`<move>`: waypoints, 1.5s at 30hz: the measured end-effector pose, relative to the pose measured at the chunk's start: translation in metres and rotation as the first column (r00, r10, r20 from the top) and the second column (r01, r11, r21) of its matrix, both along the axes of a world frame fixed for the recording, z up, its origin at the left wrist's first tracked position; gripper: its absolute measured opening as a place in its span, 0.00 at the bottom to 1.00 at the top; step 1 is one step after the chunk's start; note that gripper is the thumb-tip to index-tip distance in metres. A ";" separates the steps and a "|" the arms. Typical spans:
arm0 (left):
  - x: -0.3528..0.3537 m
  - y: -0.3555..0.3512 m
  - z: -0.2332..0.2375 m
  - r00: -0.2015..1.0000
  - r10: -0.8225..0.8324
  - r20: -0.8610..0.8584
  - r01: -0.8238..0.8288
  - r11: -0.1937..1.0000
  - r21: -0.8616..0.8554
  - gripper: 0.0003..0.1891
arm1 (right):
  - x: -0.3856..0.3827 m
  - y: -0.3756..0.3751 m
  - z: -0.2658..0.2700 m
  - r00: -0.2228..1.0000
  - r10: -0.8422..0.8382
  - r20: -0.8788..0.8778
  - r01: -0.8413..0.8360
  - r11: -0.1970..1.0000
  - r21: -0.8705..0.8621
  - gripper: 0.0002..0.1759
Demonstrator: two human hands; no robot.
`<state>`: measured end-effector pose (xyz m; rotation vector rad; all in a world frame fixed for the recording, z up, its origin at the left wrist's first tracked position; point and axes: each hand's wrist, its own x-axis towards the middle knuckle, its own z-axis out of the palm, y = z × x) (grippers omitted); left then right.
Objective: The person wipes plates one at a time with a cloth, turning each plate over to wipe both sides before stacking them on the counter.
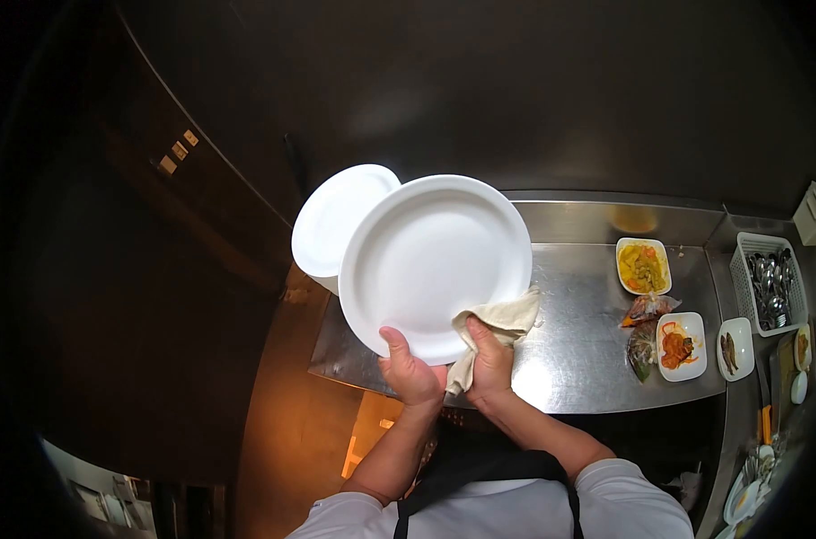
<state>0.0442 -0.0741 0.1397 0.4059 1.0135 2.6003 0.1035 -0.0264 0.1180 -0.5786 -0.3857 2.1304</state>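
Observation:
A round white plate [435, 260] is held up in front of me, its inner face toward me. My left hand [412, 370] grips its lower left rim, thumb on the front and fingers hidden behind. At the lower right rim my right hand [490, 364] is closed around a cream cloth [507, 316], which touches the plate there. The cloth hangs partly below the rim and spreads to the right. Behind the held plate, to the left, a stack of white plates [340, 220] stands at the counter's left end, partly covered by it.
The steel counter [574, 287] runs rightward. On it are a bowl of yellow food [642, 267], a dish of red food [681, 347], bagged food [650, 310] and a small fish dish [736, 349]. A white cutlery basket [743, 278] and an orange-handled knife [767, 422] lie far right.

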 end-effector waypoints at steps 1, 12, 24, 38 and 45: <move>-0.001 -0.001 0.000 1.000 0.003 -0.011 -0.004 1.000 -0.011 0.28 | 0.000 -0.002 0.000 1.000 0.018 -0.010 -0.018 1.000 0.000 0.24; -0.029 -0.036 0.010 0.957 -0.039 -0.289 -0.019 0.981 -0.194 0.19 | 0.013 0.046 -0.015 0.983 0.100 0.154 -0.119 0.986 0.114 0.22; -0.018 -0.093 0.061 0.782 -0.510 -0.359 0.049 0.625 -0.779 0.15 | 0.052 0.122 0.062 0.921 -0.037 0.388 -0.379 0.152 0.913 0.17; -0.034 -0.171 -0.038 0.497 -0.687 -0.531 -0.129 0.546 -0.828 0.27 | 0.024 0.041 0.108 0.880 -0.004 0.474 -0.322 -0.740 0.590 0.15; -0.044 -0.209 0.062 0.922 -0.296 -0.250 -0.060 0.528 -0.847 0.19 | 0.046 0.062 0.042 0.759 0.341 0.554 -0.636 0.204 0.745 0.28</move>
